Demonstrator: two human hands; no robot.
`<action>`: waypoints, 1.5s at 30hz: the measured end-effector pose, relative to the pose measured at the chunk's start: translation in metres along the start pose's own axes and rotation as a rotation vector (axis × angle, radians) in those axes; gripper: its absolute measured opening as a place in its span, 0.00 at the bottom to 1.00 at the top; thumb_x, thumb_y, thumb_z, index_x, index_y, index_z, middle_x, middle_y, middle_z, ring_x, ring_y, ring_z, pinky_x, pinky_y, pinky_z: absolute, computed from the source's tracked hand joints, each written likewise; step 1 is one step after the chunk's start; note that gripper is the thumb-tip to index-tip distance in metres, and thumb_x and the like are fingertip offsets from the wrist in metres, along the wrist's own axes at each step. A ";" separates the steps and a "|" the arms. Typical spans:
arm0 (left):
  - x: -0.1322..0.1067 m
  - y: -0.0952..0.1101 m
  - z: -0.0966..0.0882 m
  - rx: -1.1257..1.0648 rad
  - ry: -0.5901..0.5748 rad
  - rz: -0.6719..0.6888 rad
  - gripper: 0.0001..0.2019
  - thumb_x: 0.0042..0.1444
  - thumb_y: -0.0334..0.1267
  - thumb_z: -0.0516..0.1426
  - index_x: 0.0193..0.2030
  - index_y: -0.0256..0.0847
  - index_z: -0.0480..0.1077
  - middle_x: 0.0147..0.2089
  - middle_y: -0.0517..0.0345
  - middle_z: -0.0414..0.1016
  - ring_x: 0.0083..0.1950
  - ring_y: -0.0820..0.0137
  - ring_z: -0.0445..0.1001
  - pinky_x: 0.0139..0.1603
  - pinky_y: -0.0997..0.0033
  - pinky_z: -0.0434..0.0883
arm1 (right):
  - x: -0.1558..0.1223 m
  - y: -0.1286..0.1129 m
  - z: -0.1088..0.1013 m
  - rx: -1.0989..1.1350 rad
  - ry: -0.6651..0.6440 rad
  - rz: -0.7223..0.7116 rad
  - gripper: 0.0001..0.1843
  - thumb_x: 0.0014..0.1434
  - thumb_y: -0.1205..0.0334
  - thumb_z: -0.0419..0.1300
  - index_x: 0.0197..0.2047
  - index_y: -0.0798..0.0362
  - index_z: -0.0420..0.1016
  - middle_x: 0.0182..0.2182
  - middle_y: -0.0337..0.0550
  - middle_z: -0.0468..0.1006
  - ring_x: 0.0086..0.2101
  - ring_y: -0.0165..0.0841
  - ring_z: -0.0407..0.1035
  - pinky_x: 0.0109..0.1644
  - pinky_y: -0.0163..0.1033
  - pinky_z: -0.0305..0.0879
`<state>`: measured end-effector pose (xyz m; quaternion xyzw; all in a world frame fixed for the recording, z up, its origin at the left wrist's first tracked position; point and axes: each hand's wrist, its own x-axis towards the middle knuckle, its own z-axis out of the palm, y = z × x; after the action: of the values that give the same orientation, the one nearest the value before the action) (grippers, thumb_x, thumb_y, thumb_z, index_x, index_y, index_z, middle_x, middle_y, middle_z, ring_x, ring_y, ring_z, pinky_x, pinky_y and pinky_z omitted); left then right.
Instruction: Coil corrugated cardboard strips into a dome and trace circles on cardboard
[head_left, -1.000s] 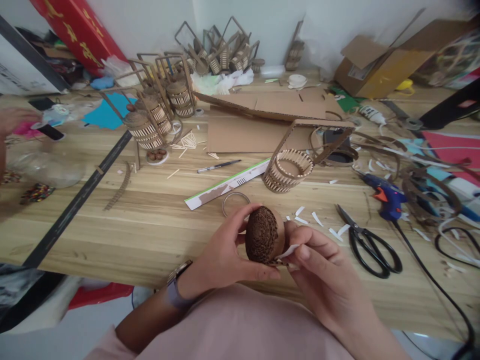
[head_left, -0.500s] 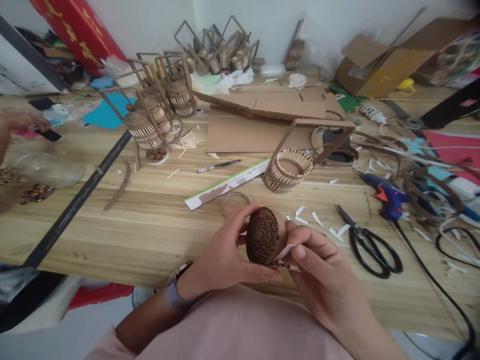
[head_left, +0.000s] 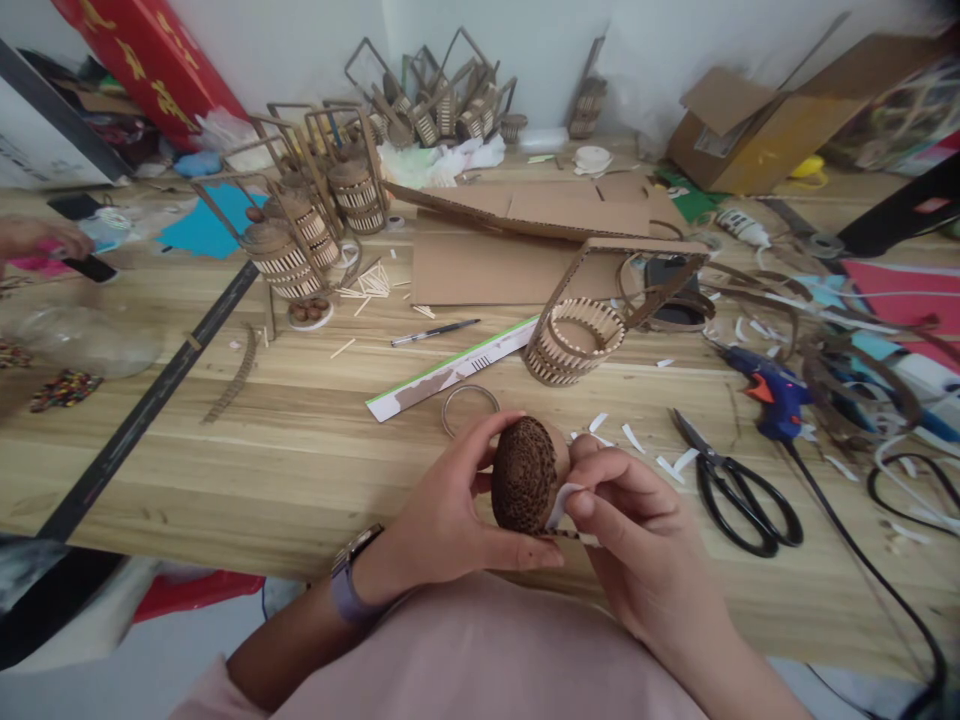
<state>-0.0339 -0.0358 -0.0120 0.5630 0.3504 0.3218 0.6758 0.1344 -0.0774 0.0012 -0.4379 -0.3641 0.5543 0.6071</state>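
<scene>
A: Left hand (head_left: 450, 510) is cupping the cardboard dome (head_left: 525, 475) above the table edge (head_left: 225, 520), fingers wrapped round it.

B: Yep, and right hand (head_left: 637, 530) pinches the white strip (head_left: 561, 503) against its rim. I'd peel slowly, close to the surface.

Wooden table (head_left: 300, 470); scissors (head_left: 739, 490); ruler (head_left: 450, 370)

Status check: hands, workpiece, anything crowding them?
Left hand grips brown domed cardboard coil piece. Right hand pinches white paper strip against it. Black scissors lie apart, to the right.
</scene>
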 end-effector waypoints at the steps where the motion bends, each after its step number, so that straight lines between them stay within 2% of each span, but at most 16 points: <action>1: 0.000 0.000 0.000 -0.002 0.000 -0.001 0.47 0.38 0.38 0.75 0.66 0.49 0.61 0.61 0.48 0.70 0.61 0.52 0.70 0.58 0.55 0.71 | 0.000 0.001 -0.001 -0.012 -0.011 -0.021 0.05 0.51 0.57 0.74 0.29 0.44 0.83 0.25 0.36 0.71 0.28 0.30 0.64 0.30 0.35 0.63; 4: -0.001 0.001 0.001 -0.007 -0.003 0.002 0.47 0.39 0.39 0.75 0.66 0.48 0.60 0.61 0.47 0.70 0.61 0.52 0.71 0.58 0.55 0.72 | 0.002 0.002 -0.003 -0.086 -0.052 -0.124 0.03 0.54 0.60 0.72 0.33 0.42 0.82 0.28 0.37 0.70 0.30 0.31 0.65 0.32 0.36 0.65; 8: -0.002 0.003 0.000 0.013 -0.007 0.018 0.46 0.39 0.41 0.75 0.65 0.49 0.60 0.63 0.48 0.68 0.61 0.53 0.70 0.58 0.56 0.72 | 0.005 0.000 -0.006 -0.250 -0.108 -0.273 0.07 0.56 0.64 0.70 0.37 0.41 0.81 0.32 0.38 0.70 0.31 0.31 0.65 0.33 0.36 0.66; 12: -0.004 0.004 -0.001 0.051 0.005 0.050 0.45 0.40 0.43 0.75 0.64 0.49 0.62 0.62 0.48 0.67 0.62 0.53 0.69 0.58 0.58 0.72 | 0.007 -0.004 -0.009 -0.329 -0.142 -0.332 0.12 0.55 0.68 0.70 0.39 0.41 0.79 0.34 0.38 0.70 0.34 0.32 0.66 0.37 0.37 0.67; 14: -0.004 0.004 -0.002 0.079 0.000 0.070 0.44 0.40 0.44 0.75 0.64 0.50 0.63 0.62 0.49 0.67 0.61 0.53 0.69 0.58 0.57 0.72 | 0.007 -0.007 -0.009 -0.278 -0.144 -0.285 0.17 0.52 0.67 0.72 0.43 0.40 0.77 0.35 0.37 0.72 0.33 0.31 0.66 0.37 0.38 0.67; 16: -0.004 0.003 -0.002 0.114 -0.013 0.087 0.44 0.39 0.44 0.75 0.64 0.51 0.63 0.62 0.49 0.67 0.61 0.52 0.70 0.59 0.56 0.72 | 0.007 -0.011 -0.009 -0.191 -0.149 -0.163 0.20 0.50 0.64 0.74 0.45 0.39 0.75 0.34 0.36 0.73 0.31 0.31 0.67 0.34 0.37 0.67; 19: -0.004 0.003 -0.003 0.169 -0.037 0.118 0.44 0.39 0.44 0.75 0.64 0.51 0.64 0.62 0.49 0.65 0.63 0.51 0.68 0.62 0.55 0.70 | 0.006 -0.014 -0.008 -0.097 -0.169 0.039 0.15 0.52 0.58 0.73 0.41 0.43 0.75 0.29 0.35 0.72 0.29 0.31 0.66 0.31 0.35 0.66; 21: -0.004 0.003 -0.003 0.189 -0.053 0.149 0.44 0.39 0.45 0.75 0.64 0.52 0.64 0.63 0.50 0.65 0.63 0.51 0.67 0.62 0.55 0.70 | 0.004 -0.014 -0.007 -0.058 -0.192 0.090 0.12 0.54 0.56 0.72 0.39 0.44 0.75 0.27 0.35 0.72 0.28 0.30 0.66 0.30 0.34 0.65; 23: -0.004 0.002 -0.003 0.184 -0.058 0.162 0.44 0.39 0.45 0.75 0.64 0.53 0.64 0.63 0.51 0.65 0.63 0.51 0.68 0.61 0.55 0.70 | 0.003 -0.012 -0.006 -0.041 -0.208 0.074 0.11 0.55 0.56 0.71 0.39 0.43 0.76 0.27 0.35 0.72 0.27 0.29 0.65 0.29 0.33 0.66; 26: -0.004 -0.001 -0.002 0.135 -0.043 0.120 0.46 0.37 0.46 0.75 0.65 0.53 0.63 0.63 0.50 0.66 0.62 0.51 0.69 0.61 0.54 0.71 | 0.001 -0.006 -0.008 -0.135 -0.176 -0.036 0.11 0.56 0.57 0.71 0.42 0.43 0.77 0.28 0.36 0.73 0.28 0.30 0.68 0.30 0.34 0.69; 30: -0.004 -0.003 0.000 0.056 -0.001 0.028 0.47 0.37 0.41 0.75 0.64 0.48 0.62 0.66 0.46 0.65 0.61 0.49 0.70 0.60 0.52 0.71 | 0.000 0.002 -0.014 -0.301 -0.225 -0.187 0.25 0.51 0.63 0.73 0.51 0.39 0.76 0.40 0.41 0.77 0.35 0.33 0.73 0.41 0.38 0.74; 32: -0.004 -0.003 0.001 0.054 0.013 0.003 0.46 0.38 0.38 0.75 0.64 0.48 0.61 0.67 0.45 0.64 0.61 0.50 0.71 0.59 0.52 0.71 | 0.001 0.004 -0.018 -0.312 -0.288 -0.166 0.29 0.50 0.65 0.74 0.54 0.37 0.74 0.43 0.41 0.77 0.39 0.34 0.73 0.45 0.39 0.73; 35: -0.005 -0.002 0.001 0.055 0.004 -0.002 0.47 0.37 0.37 0.75 0.64 0.48 0.61 0.66 0.45 0.65 0.59 0.50 0.72 0.59 0.52 0.72 | 0.004 0.002 -0.020 -0.278 -0.354 -0.067 0.29 0.51 0.63 0.74 0.54 0.36 0.73 0.42 0.39 0.78 0.40 0.34 0.73 0.45 0.38 0.72; 40: -0.005 0.000 0.000 0.065 0.003 -0.015 0.50 0.37 0.36 0.75 0.67 0.49 0.58 0.68 0.45 0.62 0.62 0.49 0.70 0.59 0.50 0.71 | 0.009 -0.005 -0.018 -0.284 -0.338 0.040 0.27 0.48 0.57 0.75 0.51 0.39 0.74 0.40 0.40 0.77 0.40 0.37 0.72 0.47 0.44 0.71; 42: -0.004 0.000 -0.001 0.117 0.003 0.002 0.50 0.39 0.37 0.74 0.69 0.52 0.57 0.69 0.46 0.60 0.63 0.49 0.68 0.58 0.51 0.72 | 0.011 -0.007 -0.017 -0.293 -0.334 0.069 0.26 0.49 0.57 0.75 0.50 0.40 0.74 0.40 0.40 0.77 0.40 0.37 0.71 0.46 0.44 0.70; 45: -0.002 0.000 -0.002 0.169 -0.013 0.050 0.47 0.39 0.38 0.74 0.67 0.53 0.61 0.66 0.50 0.61 0.61 0.52 0.69 0.57 0.55 0.73 | 0.014 -0.006 -0.016 -0.259 -0.330 0.099 0.24 0.49 0.56 0.75 0.49 0.41 0.75 0.40 0.40 0.78 0.40 0.36 0.72 0.43 0.41 0.71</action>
<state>-0.0371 -0.0362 -0.0119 0.6285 0.3579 0.3044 0.6199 0.1528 -0.0655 0.0011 -0.4330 -0.5048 0.5960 0.4499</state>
